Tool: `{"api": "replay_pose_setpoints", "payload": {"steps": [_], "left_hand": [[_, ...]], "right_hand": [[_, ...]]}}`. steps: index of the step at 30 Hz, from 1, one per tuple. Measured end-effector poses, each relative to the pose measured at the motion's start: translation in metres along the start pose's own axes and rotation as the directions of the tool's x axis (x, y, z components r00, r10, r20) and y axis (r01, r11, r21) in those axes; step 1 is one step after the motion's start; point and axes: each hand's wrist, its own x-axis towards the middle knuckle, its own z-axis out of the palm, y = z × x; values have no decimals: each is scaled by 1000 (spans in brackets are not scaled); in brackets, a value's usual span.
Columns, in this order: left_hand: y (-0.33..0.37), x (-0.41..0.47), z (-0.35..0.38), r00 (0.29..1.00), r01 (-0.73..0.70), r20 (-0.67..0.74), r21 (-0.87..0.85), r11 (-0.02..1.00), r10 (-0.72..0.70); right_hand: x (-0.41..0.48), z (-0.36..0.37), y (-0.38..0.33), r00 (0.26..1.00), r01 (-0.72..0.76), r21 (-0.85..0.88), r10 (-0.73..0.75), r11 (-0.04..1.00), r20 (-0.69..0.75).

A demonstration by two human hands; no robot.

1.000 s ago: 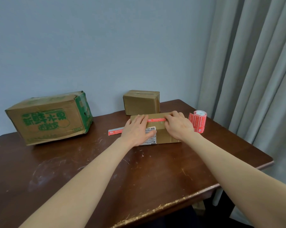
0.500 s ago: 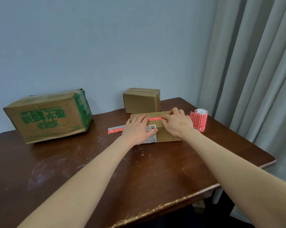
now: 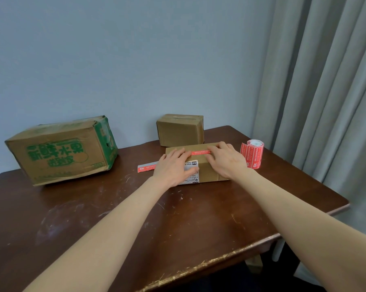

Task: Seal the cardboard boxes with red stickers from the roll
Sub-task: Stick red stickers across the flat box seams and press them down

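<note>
Table (image 3: 199,224), large box (image 3: 59,150), small box (image 3: 179,131), flat box (image 3: 209,173), sticker roll (image 3: 252,153), strip (image 3: 146,167)

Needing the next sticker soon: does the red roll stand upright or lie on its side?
Upright. The roll stands on end on the table, its core hole facing up.

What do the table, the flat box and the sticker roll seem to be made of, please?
The table looks like dark varnished wood: glossy brown, scratched, pale chips along its front edge. The flat box seems matte brown cardboard, folded at its edges. The sticker roll appears printed red paper or film on a white core.
</note>
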Motion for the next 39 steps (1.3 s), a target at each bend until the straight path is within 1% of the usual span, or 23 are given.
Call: {"api": "replay_pose_setpoints", "payload": {"steps": [5,8,10,13,17,20,27,32,39], "left_hand": [[-1,-1,0,1000,-21,7,40,999,20],[0,-3,1,1000,-7,6,55,998,7],[1,-3,0,1000,-2,15,51,999,1],[2,0,-3,1000,4,18,50,999,-5],[2,-1,-2,1000,0,6,71,997,0],[2,-1,0,1000,2,-2,78,997,-1],[4,-2,1,1000,7,-9,58,998,-6],[5,-2,-3,1000,24,0,50,998,-24],[5,-1,-5,999,25,35,37,999,-27]], "right_hand": [[-4,1,3,999,14,-27,-16,1000,-45],[-2,0,3,999,8,-39,-9,999,-31],[0,0,1,999,22,-69,-24,997,-41],[0,3,-5,995,54,-64,-59,996,-83],[-1,7,-12,996,70,-83,-73,994,-44],[-1,4,-8,999,46,-82,-48,996,-22],[-5,0,5,998,-50,-14,50,999,-50],[-4,-2,4,998,-41,-51,38,998,-54],[-2,-5,2,999,-49,-73,49,996,-1]]}}
